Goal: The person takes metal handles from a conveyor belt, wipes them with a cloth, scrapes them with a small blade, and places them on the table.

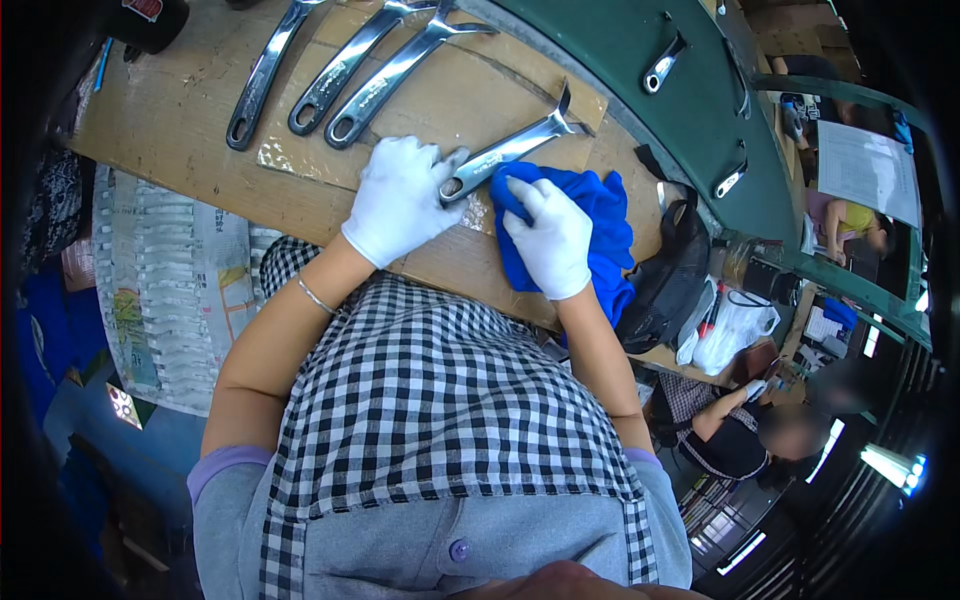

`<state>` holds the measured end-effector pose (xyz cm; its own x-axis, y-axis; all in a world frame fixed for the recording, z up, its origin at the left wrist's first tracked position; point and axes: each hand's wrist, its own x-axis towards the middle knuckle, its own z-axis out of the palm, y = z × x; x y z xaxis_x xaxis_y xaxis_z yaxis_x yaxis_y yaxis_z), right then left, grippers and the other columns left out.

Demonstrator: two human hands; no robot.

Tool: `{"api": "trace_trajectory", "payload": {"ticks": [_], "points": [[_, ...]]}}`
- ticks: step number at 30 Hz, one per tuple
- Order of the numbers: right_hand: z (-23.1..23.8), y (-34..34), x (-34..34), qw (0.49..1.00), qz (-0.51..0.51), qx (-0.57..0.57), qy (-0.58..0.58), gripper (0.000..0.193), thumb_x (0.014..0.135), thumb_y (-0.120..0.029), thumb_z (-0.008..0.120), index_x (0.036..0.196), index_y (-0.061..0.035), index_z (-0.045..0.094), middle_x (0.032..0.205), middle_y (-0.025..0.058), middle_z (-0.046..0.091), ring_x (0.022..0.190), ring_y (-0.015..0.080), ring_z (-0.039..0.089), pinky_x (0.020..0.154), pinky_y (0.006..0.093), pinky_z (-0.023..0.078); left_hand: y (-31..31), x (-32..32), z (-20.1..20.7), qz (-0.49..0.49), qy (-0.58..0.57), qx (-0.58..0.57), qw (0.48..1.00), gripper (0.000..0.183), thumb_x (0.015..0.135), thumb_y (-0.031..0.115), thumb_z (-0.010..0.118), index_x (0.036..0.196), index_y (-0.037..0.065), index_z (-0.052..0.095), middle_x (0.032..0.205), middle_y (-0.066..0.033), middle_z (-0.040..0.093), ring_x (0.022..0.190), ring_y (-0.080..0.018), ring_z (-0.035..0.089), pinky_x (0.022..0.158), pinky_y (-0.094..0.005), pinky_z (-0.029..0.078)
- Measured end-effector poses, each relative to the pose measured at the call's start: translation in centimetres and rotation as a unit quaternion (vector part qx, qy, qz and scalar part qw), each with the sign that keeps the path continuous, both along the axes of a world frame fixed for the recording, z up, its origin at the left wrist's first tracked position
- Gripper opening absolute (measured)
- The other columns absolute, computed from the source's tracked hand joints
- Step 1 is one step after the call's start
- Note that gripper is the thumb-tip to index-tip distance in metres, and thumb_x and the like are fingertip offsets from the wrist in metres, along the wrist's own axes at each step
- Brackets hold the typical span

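Left hand pinches the metal handle, best held steady so the right hand alongside, gripping the blue cloth, can rub evenly.

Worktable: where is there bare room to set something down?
One patch of wooden tabletop lies between the dark container and the leftmost metal piece; another, on cardboard, between the third metal piece and the held metal piece in the left hand. It is crowded at right, around the right hand, blue cloth and black bag.
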<state>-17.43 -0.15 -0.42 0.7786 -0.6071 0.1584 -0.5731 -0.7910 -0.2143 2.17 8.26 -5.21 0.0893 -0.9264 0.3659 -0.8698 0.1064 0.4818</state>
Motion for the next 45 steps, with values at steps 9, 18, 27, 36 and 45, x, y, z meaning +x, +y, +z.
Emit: {"api": "trace_trajectory", "payload": {"ticks": [9,18,27,36,45], "points": [[-1.4,1.8,0.9,0.994,-0.055,0.042,-0.083,0.039,0.078,-0.017,0.073,0.116,-0.0105,0.067,0.090,0.0092,0.063,0.082,0.0283,0.065,0.071,0.0406,0.054,-0.1,-0.3,0.6,-0.005,-0.029,-0.001,1.000,0.055,0.071,0.033,0.079,0.120,0.011,0.071,0.083,-0.0060,0.060,0.082,-0.0260,0.058,0.078,-0.0407,0.045],[-0.3,2.2,-4.1,0.972,-0.226,-0.013,-0.058,0.047,0.085,-0.025,0.072,0.126,-0.0044,0.062,0.104,0.0170,0.065,0.095,0.0351,0.063,0.080,0.0455,0.051,-1.5,-1.9,3.1,-0.008,-0.019,0.075,0.997,0.070,0.072,0.043,0.082,0.128,0.006,0.064,0.110,-0.0140,0.062,0.105,-0.0307,0.059,0.093,-0.0432,0.047],[-1.0,-2.7,-3.0,0.931,-0.302,0.084,-0.186,0.042,0.088,-0.021,0.068,0.127,-0.0049,0.064,0.113,0.0191,0.071,0.105,0.0345,0.068,0.092,0.0409,0.054,-2.7,-0.7,3.1,-0.074,0.550,0.336,0.761,0.037,0.093,0.012,0.057,0.128,-0.001,0.054,0.086,-0.0078,0.060,0.064,-0.0167,0.058,0.058,-0.0294,0.051],[-2.6,-4.3,3.9,0.986,-0.116,-0.041,-0.115,0.028,0.083,-0.018,0.071,0.111,-0.0169,0.070,0.087,0.0081,0.063,0.081,0.0280,0.066,0.070,0.0404,0.054,-2.0,1.5,3.5,-0.058,0.665,0.473,0.575,0.029,0.100,0.018,0.057,0.126,0.005,0.055,0.079,0.0025,0.051,0.058,-0.0038,0.044,0.049,-0.0177,0.037],[-1.9,-1.0,0.9,0.993,-0.108,-0.003,-0.056,0.028,0.083,-0.015,0.066,0.111,-0.0127,0.067,0.090,0.0071,0.065,0.080,0.0257,0.069,0.066,0.0416,0.056,-2.2,2.1,4.6,-0.059,0.635,0.457,0.620,0.028,0.101,0.019,0.057,0.124,0.004,0.056,0.075,0.0039,0.051,0.055,-0.0045,0.045,0.047,-0.0209,0.039]]}}
